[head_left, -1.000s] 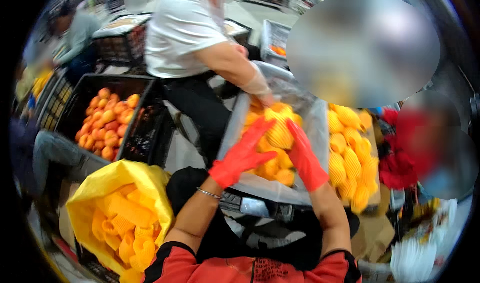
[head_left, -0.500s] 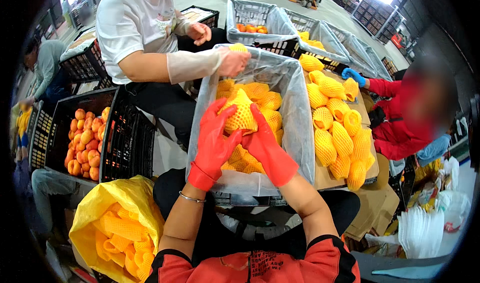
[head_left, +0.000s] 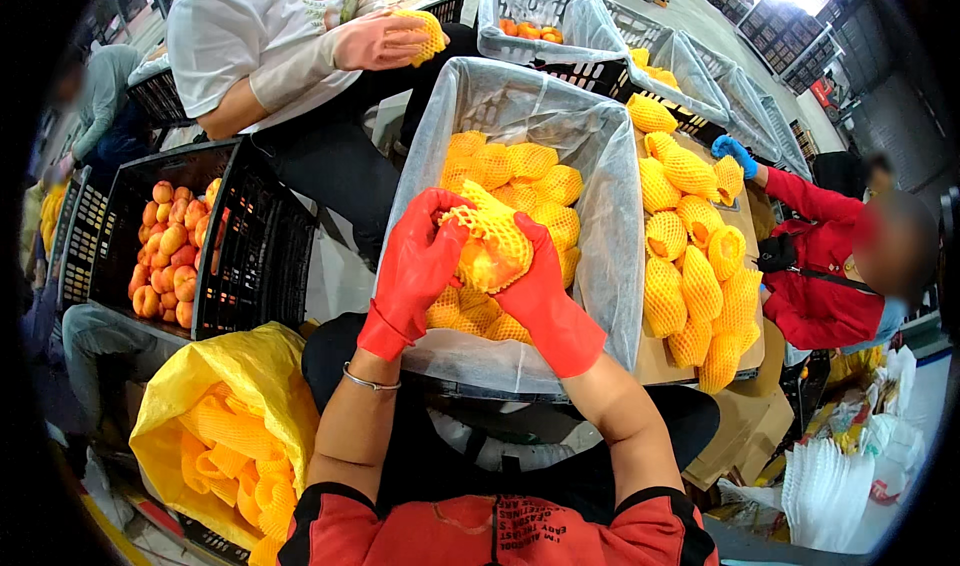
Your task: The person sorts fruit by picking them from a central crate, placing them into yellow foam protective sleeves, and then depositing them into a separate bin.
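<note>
Two hands in red gloves, seen from where I stand, close together on a single net-sleeved fruit [head_left: 490, 244]. The left hand [head_left: 415, 266] grips it from one side, fingers curled at the upper edge of the yellow foam mesh; the right hand [head_left: 540, 291] clasps the other side and lower end. A bracelet [head_left: 370, 380] circles the left wrist. The fruit is held above a crate with a translucent liner [head_left: 610, 216], directly before the worker; in that crate lie further wrapped fruits [head_left: 525, 178], packed side by side in yellow mesh.

To the worker's right, beside the crate, a cardboard sheet [head_left: 657, 368] bears a heap of yellow mesh-covered pieces [head_left: 690, 276]. To the left stands a black crate [head_left: 275, 256] containing bare orange-red fruits [head_left: 172, 251]; nearer the worker, an open yellow sack [head_left: 280, 371] holds loose foam sleeves [head_left: 235, 456].

Across the lined crate, a co-worker in a white shirt [head_left: 235, 41] holds a yellow-meshed piece [head_left: 425, 38] in a gloved hand. At right, another co-worker, in a red jacket [head_left: 815, 226], extends a blue-gloved hand [head_left: 735, 154] to the far side of the heap. Beyond, more lined crates stand in a row, the nearest with a few orange fruits [head_left: 530, 32] inside. White foam sheets [head_left: 820, 491] are stacked at lower right.
</note>
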Available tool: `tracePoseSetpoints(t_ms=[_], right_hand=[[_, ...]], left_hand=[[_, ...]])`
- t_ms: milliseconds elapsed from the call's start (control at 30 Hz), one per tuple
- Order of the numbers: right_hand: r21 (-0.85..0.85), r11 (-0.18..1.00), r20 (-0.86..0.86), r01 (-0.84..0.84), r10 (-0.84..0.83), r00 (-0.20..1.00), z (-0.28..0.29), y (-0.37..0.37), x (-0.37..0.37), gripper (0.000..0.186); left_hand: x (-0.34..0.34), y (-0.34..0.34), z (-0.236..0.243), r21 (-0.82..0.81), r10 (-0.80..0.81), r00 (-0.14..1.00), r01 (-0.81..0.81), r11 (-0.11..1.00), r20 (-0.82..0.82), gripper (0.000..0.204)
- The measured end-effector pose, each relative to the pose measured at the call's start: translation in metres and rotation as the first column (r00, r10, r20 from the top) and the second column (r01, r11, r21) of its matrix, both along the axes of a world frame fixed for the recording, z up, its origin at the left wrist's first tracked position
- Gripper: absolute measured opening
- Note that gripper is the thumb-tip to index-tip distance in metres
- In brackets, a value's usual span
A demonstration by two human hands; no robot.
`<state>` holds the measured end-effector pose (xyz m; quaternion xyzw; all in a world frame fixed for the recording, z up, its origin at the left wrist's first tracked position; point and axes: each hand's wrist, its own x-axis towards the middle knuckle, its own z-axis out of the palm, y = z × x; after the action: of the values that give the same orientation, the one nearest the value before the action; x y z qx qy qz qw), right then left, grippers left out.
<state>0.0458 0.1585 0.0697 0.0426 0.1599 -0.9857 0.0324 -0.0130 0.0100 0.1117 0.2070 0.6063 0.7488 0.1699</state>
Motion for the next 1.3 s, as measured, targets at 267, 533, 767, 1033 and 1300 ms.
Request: tracePoseSetpoints(t_ms=[267,533,767,1033,1300], right_hand=[[0.444,0.852,-0.091,0.277,-0.265,0.960,-0.002,0.009,-0.003,0.056],[0.542,0.681,-0.269,0.492,-0.415,0.869,-0.002,0.013,-0.003,0.057],[-0.140,0.983,-0.065,0.117,-0.127,0.990,0.013,-0.010,0.005,0.061],[0.225,0.928,-0.017,0.298,-0.302,0.953,0.026,0.000,0.007,0.055],[0.014,0.993,0.060,0.115,-0.116,0.991,0.006,-0.006,0.003,0.052]], left_hand=[[0.007,0.003,0.011,-0.196,-0.081,0.761,-0.061,0.979,-0.644,0.065],[0.006,0.004,0.002,0.067,-0.117,0.897,0.160,0.985,-0.426,0.076],[0.013,0.016,0.003,0.136,0.073,0.877,-0.009,0.991,-0.475,0.072],[0.007,0.007,0.014,-0.153,0.038,0.557,-0.293,0.944,-0.830,0.057],[0.008,0.001,0.002,-0.182,0.180,0.760,-0.365,0.913,-0.624,0.030]])
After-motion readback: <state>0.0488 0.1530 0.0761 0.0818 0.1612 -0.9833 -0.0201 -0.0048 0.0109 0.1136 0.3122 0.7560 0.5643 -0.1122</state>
